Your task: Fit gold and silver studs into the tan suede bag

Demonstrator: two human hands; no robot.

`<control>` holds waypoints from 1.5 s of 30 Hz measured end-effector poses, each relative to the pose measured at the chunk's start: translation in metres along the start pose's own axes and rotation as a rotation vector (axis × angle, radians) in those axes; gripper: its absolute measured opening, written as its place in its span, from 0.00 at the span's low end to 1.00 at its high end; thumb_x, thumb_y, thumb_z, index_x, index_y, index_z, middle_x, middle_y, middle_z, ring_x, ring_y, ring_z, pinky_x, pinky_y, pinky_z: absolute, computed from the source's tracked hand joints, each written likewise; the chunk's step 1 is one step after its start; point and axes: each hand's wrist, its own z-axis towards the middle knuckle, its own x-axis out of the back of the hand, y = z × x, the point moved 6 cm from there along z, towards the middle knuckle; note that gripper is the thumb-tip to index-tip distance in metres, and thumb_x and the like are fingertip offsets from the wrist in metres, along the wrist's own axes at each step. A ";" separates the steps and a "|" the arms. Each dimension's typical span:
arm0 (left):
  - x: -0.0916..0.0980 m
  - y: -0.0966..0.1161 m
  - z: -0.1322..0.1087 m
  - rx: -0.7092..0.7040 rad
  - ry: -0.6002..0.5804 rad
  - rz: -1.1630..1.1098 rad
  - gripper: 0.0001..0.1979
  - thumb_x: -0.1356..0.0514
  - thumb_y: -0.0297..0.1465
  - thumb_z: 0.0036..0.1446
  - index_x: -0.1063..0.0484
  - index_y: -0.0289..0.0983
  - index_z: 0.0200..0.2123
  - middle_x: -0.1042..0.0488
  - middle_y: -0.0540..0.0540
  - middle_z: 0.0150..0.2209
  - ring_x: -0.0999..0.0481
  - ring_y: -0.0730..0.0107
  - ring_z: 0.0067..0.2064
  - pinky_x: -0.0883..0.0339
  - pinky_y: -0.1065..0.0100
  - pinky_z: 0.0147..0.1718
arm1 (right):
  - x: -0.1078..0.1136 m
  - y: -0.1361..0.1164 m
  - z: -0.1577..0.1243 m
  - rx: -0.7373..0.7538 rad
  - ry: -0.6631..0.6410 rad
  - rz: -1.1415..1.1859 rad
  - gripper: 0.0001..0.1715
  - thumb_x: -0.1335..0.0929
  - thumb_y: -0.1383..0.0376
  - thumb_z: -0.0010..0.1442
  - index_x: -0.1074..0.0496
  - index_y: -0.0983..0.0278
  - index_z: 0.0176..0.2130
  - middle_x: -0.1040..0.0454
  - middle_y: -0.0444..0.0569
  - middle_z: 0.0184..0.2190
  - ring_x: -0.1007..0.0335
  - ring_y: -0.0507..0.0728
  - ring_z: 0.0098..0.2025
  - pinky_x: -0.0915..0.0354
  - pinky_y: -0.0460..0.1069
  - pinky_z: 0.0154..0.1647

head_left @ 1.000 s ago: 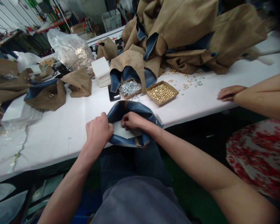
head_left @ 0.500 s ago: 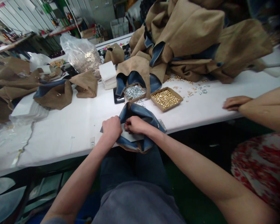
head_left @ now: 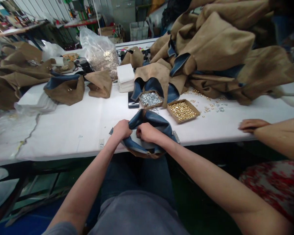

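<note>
Work at lower centre of the frame: left hand (head_left: 122, 129) and right hand (head_left: 147, 132) were both clenched on a blue-lined pouch (head_left: 159, 125) at the worktop's (head_left: 71, 130) near edge, seemingly spreading its mouth; reaching the gold-stud tray (head_left: 188, 118) just above would need one hand freed.

The fabric piece (head_left: 159, 125) at the near table edge is dark blue, with tan showing along its near edge. The table (head_left: 71, 127) is white. The heap of bags (head_left: 218, 45) at far right is tan, lined blue. One box (head_left: 183, 111) holds gold studs, and the left box (head_left: 150, 98) holds silver ones. The phone (head_left: 132, 101) is black. At near right, a co-worker's garment (head_left: 271, 186) is white with red flowers.
</note>
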 end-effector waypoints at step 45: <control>-0.024 -0.046 -0.010 -0.149 0.104 -0.261 0.18 0.28 0.35 0.66 0.19 0.35 0.56 0.19 0.30 0.58 0.18 0.41 0.62 0.20 0.54 0.61 | -0.035 -0.002 0.031 0.016 0.041 0.193 0.19 0.25 0.54 0.65 0.14 0.68 0.43 0.16 0.49 0.37 0.25 0.60 0.39 0.34 0.50 0.41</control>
